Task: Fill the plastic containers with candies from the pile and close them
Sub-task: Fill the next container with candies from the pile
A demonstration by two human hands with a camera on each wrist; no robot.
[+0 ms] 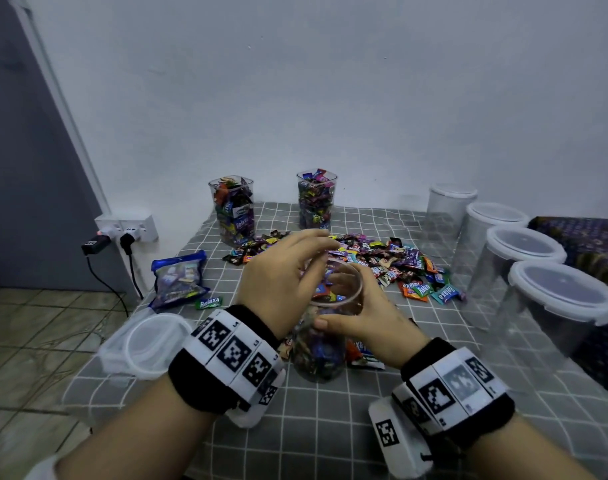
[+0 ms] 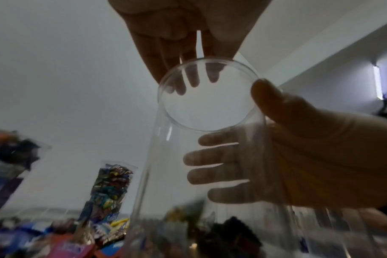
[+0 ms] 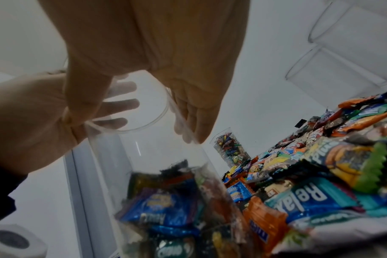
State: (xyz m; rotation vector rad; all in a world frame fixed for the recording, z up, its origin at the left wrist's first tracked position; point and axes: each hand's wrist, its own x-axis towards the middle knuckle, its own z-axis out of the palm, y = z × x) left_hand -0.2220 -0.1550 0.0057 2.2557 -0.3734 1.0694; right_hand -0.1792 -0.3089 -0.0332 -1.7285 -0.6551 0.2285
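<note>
Checked table (image 1: 330, 427): right hand (image 1: 371, 317) grips container (image 1: 325, 344) (lidless).

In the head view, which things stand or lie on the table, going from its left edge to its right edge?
Loose lid → blue candy bag → held container gripped by right hand, left hand above its mouth → four lidded empty containers.

a clear, round plastic container (image 1: 325, 341) stood upright and lidless on the checked cloth, about half full of wrapped candies, while the colourful pile of wrapped candies (image 1: 382, 261) lay just behind it, before two filled, uncovered containers (image 1: 231, 211).
</note>
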